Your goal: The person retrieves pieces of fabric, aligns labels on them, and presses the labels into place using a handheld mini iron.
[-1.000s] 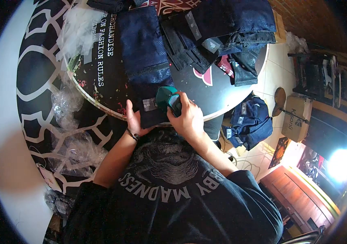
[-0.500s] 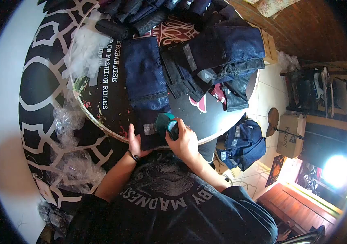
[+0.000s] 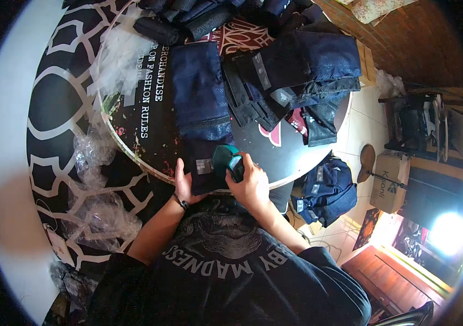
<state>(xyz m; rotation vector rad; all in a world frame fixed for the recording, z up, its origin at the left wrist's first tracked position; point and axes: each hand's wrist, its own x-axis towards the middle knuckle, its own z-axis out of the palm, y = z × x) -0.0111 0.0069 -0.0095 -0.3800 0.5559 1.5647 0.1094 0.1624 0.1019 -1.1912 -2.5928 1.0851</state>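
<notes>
Across the near side of the round table lies a dark navy folded garment (image 3: 201, 89), with a small grey label (image 3: 204, 166) near its close end. My right hand (image 3: 249, 187) is closed around a teal and black handheld device (image 3: 225, 161), which rests on or just above the cloth right of the label. What the device is, I cannot make out. My left hand (image 3: 185, 187) lies at the garment's left near edge, thumb stretched up and apart. Its other fingers are partly hidden under the cloth.
More dark folded garments (image 3: 318, 60) are piled on the table (image 3: 150, 117) at the right, and rolled dark ones (image 3: 210, 24) at the back. Clear plastic bags (image 3: 117, 51) lie at the left. Below the table's right edge sits a garment stack (image 3: 326, 185), near a cardboard box (image 3: 390, 181).
The view has shifted slightly, so the table's things appear a little further right. Both hands and the teal device keep nearly the same place on the garment.
</notes>
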